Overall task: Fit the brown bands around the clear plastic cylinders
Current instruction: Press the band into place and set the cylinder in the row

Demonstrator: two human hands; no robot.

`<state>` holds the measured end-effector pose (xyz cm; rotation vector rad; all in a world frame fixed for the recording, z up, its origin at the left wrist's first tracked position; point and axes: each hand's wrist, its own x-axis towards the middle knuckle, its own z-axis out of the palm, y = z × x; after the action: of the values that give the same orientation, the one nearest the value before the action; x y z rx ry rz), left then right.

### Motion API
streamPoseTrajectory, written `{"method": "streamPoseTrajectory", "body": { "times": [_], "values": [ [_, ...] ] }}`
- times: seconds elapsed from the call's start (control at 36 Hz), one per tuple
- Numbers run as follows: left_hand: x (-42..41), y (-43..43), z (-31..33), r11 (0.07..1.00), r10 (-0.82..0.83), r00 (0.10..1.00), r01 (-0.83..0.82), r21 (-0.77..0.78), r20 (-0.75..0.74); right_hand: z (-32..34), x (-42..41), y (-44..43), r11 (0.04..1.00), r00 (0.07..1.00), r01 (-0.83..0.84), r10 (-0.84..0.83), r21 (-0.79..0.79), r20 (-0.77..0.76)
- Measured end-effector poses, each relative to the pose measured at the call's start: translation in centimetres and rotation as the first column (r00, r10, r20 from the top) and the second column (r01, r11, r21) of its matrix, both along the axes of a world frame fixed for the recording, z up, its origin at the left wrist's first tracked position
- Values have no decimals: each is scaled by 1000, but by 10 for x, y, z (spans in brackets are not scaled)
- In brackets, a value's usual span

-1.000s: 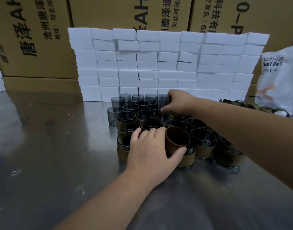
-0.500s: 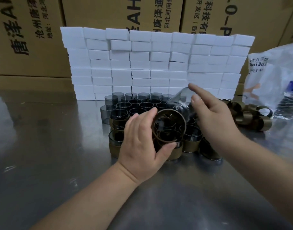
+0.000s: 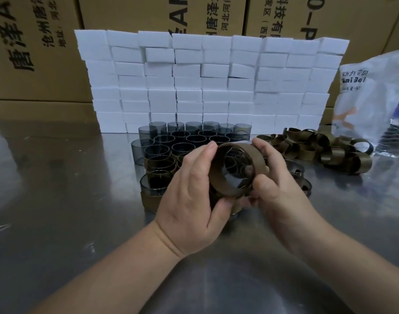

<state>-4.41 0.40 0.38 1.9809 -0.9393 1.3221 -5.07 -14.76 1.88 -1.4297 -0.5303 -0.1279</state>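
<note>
Both hands had closed in since half a second earlier: my left hand (image 3: 189, 196) and right hand (image 3: 275, 177) gripped one brown band (image 3: 233, 186) half-sleeved over a clear cylinder (image 3: 239, 171), with few banded cylinders (image 3: 152, 193) done, many bare cylinders (image 3: 194, 138) and loose bands (image 3: 318, 148) left.

Packing or assembly workshop, steel bench (image 3: 58, 211), printed cardboard cartons (image 3: 35, 48) along its back edge, wall of white foam blocks (image 3: 205, 87), loose brown bands (image 3: 318, 148) heaped toward its right edge
</note>
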Motion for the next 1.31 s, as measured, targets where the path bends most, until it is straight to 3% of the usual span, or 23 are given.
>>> {"method": "streamPoseTrajectory", "body": {
  "times": [0.19, 0.36, 0.53, 0.78, 0.92, 1.08, 1.19, 1.31],
  "values": [
    [-3, -4, -1, 999, -46, 996, 46, 4, -73, 3, -6, 2, 1000, 999, -13, 13, 2, -42],
    [-13, -14, -5, 967, -148, 980, 116, -227, -131, 0, -7, 5, 999, 1000, -16, 17, 40, -22],
    [-15, -16, -2, 918, -125, 976, 45, -394, -180, -2, -8, 8, 999, 1000, -1, 2, 53, -12],
    [-18, -19, -3, 938, -108, 968, 24, -346, -228, -3, -11, 19, 1000, 999, 24, -23, -18, 39],
    [-23, -19, 0, 948, -110, 950, 11, -319, -293, -3, -8, 16, 988, 991, 126, -121, -92, 59],
    [-16, -20, 2, 893, -169, 934, 10, -450, -314, -6, -7, 12, 981, 986, 163, -159, -102, 39],
    [-13, -20, 3, 788, -383, 835, 72, -611, -395, -2, -8, 11, 978, 982, 189, -185, -89, 46],
    [-10, -18, 1, 823, -392, 818, 108, -558, -420, -1, -8, 8, 981, 983, 178, -174, -80, 50]
  ]
}}
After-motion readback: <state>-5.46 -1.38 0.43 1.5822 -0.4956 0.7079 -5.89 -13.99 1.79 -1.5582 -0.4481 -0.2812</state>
